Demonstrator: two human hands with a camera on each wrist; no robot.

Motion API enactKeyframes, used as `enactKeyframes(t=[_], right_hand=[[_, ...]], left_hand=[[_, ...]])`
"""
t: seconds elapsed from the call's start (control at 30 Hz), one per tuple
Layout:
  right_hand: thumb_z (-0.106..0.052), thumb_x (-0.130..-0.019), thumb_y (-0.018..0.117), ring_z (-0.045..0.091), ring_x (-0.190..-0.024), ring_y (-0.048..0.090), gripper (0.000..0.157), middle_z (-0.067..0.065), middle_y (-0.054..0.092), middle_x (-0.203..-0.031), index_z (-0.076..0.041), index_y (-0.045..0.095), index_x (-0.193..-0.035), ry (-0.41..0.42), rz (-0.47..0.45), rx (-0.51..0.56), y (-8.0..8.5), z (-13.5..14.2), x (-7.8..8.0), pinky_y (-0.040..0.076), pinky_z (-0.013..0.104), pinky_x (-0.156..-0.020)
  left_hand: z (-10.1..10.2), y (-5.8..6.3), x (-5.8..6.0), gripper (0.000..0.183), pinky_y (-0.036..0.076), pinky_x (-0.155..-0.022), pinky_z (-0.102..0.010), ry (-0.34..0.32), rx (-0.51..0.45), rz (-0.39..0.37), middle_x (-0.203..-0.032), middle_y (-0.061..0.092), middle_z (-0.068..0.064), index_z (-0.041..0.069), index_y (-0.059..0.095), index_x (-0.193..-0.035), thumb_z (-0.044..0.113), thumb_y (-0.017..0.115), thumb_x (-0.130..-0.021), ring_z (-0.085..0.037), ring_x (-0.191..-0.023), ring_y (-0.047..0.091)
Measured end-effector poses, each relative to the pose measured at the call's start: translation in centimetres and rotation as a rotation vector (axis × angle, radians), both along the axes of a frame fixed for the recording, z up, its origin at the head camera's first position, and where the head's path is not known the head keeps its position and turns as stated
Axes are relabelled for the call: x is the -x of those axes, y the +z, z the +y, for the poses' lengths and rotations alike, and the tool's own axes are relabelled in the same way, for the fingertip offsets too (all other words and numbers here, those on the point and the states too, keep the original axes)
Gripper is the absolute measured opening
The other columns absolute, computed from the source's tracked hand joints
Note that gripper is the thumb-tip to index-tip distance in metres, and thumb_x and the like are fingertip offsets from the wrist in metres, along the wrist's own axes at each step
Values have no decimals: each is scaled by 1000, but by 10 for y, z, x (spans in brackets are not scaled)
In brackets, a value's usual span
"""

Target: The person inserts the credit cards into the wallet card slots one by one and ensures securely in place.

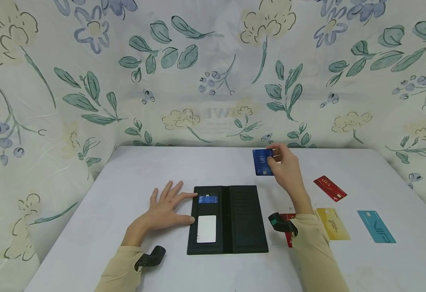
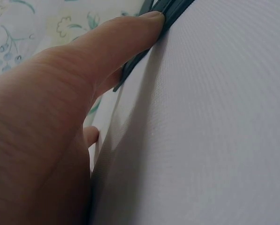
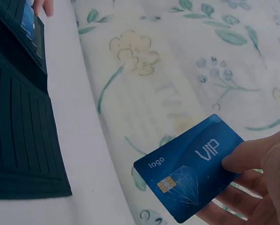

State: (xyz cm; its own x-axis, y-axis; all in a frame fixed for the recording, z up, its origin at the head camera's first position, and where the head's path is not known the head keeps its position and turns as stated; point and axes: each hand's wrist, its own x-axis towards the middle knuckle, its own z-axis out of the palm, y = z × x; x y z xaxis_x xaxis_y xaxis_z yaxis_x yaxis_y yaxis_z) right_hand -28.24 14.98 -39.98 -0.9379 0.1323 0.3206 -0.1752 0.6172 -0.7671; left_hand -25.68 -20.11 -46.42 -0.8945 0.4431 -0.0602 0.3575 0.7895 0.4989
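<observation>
A black card wallet lies unfolded on the white table, its slots facing up. In its left half a blue card sits partly inside a slot, with a white panel below. My left hand rests at the wallet's left edge, fingers spread, thumb and index fingertip touching it. Beyond the wallet's upper right corner, my right hand pinches a dark blue VIP card by one end, between thumb and fingers. Its gold chip and "logo" print show in the right wrist view.
On the right of the table lie a red VIP card, a yellow card and a teal VIP card. Another red card is partly hidden under my right wrist. A flowered cloth hangs behind the table.
</observation>
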Motion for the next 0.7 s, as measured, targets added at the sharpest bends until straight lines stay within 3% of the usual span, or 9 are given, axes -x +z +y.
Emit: enactKeyframes(t=[0.33,0.53,0.7], right_hand=[[-2,-94,58,35,-98,66,28,21,66,-114,-4,56,-122,80,83,49,-1,-27,0,55,49,-86],[-3,-93,61,32,-93,68,28,19,67,-109,-5,57,-120,119,79,84,-3,-45,-2,58,47,-79],[-3,-93,60,32,-93,68,27,19,67,-108,-4,57,-120,173,89,100,-6,-61,-6,58,47,-81]], left_hand=[[0,1,0,71,-15,-110,-69,-3,-12,2,-163,16,-20,25,54,-140,55,73,-79,-45,-149,-4],[-1,0,1,72,-15,-110,-69,-4,-7,-2,-164,16,-19,25,53,-141,56,73,-79,-45,-149,-4],[0,1,1,72,-15,-110,-69,-3,0,-7,-164,15,-19,26,53,-141,57,72,-79,-45,-150,-5]])
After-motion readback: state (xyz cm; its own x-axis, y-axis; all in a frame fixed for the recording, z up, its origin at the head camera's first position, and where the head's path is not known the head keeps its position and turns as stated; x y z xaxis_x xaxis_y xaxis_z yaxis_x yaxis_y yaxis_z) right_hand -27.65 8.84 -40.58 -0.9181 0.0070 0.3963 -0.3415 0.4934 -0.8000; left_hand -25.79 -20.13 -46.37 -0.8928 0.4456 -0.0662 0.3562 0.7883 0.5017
